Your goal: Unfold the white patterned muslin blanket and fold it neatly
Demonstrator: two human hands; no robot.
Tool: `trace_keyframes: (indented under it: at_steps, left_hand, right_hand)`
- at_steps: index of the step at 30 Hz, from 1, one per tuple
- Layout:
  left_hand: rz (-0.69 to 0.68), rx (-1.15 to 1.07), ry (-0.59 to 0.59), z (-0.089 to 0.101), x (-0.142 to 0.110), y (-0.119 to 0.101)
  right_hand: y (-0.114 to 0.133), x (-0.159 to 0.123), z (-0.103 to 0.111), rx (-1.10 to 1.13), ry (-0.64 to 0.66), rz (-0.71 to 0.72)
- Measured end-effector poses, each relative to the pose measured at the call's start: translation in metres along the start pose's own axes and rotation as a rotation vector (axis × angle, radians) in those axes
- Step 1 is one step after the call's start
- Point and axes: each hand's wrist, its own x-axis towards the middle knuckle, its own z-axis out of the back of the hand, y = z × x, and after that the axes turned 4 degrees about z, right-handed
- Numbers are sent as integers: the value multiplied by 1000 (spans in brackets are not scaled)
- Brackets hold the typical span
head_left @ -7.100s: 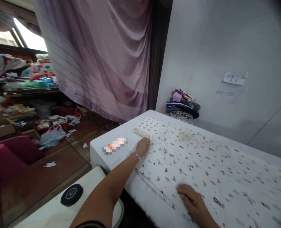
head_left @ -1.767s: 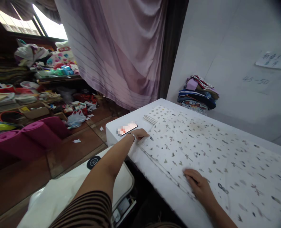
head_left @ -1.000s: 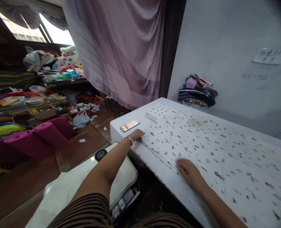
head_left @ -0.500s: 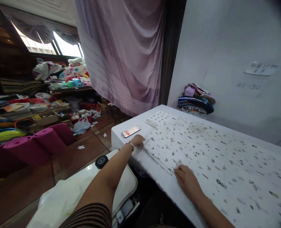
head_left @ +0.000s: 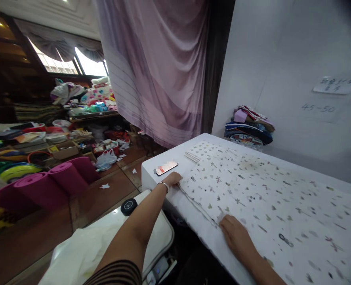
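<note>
A white cloth (head_left: 252, 198) printed with small plants and dragonflies lies spread over the white-covered table. At its near left corner, my left hand (head_left: 173, 179) is closed on the edge, with a bracelet on the wrist. My right hand (head_left: 233, 231) pinches the same near edge farther to the right, and the cloth puckers slightly by the fingertips. Between the two hands the edge runs fairly straight, its layers visible. Just beyond my left hand rests a phone (head_left: 167, 168), its screen partly blurred. A folded patterned piece (head_left: 203, 148) sticks out past the cloth's far left side.
A stack of folded clothes (head_left: 248, 126) stands at the table's back by the wall. To my left is a white machine-like surface with a round black object (head_left: 128, 206). Rolled pink mats (head_left: 62, 180) and boxes of clutter cover the floor. A purple curtain (head_left: 163, 71) hangs behind.
The view has shifted a little, so everything sits slightly farther right and lower. Both hands stay at the cloth's near edge, and the cloth by my right hand is slightly more puckered.
</note>
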Motion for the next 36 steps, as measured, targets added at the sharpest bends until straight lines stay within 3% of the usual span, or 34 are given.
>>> trace_keyframes:
  at_steps: [7,19,23,27,30,36]
  left_hand:
    - [122,-91,-76,-10,-5,-3]
    - [115,-28,-265,-23,-23,-10]
    - [-29,11,-361,-32,-43,-19]
    - [-467,132,-385,-42,-65,-30]
    - [-686,188,-300,-47,-75,-38]
    - [-834,169,-129,-55,-71,-41]
  right_hand:
    - [-2,-3,-5,0,-32,5]
    - [5,-4,7,28,-33,26]
    - [2,-13,8,28,-53,57]
    - [-5,-29,13,-33,-54,35]
    - [-10,-45,21,-74,-29,-12]
    - [-17,-78,38,-133,-10,-92]
